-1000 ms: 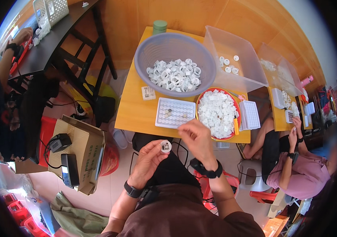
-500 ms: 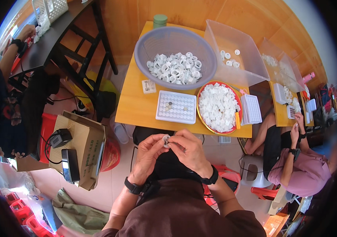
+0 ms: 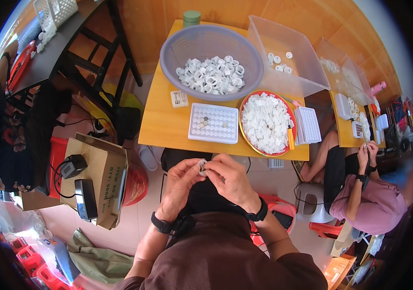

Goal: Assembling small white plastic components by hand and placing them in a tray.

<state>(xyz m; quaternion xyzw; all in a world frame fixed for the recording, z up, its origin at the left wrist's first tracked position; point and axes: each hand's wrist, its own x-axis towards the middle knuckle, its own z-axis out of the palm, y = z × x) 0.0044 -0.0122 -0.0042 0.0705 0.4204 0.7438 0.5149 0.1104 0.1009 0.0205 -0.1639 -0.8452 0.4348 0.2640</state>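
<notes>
With left hand (image 3: 178, 182), pinching round white part (image 3: 201, 166) between fingers, short of near edge of worktop (image 3: 163, 130). Got gridded white tray (image 3: 211, 139) along that edge. With right hand (image 3: 231, 180) fingers, pinching same part. Got red-rimmed dish (image 3: 290, 111) at near right corner.

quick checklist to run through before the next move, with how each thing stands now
1. White round part held: ok, at the fingertips of the left hand and right hand.
2. Inside of the part fitted properly: cannot tell, fingers cover much of it.
3. White tray fully on the table: ok, near the front edge.
4. Yellow-handled tool clear of the red-rimmed tray: not ok, it lies at that tray's right edge.
5. Purple basin upright, its white rings inside: ok.
</notes>
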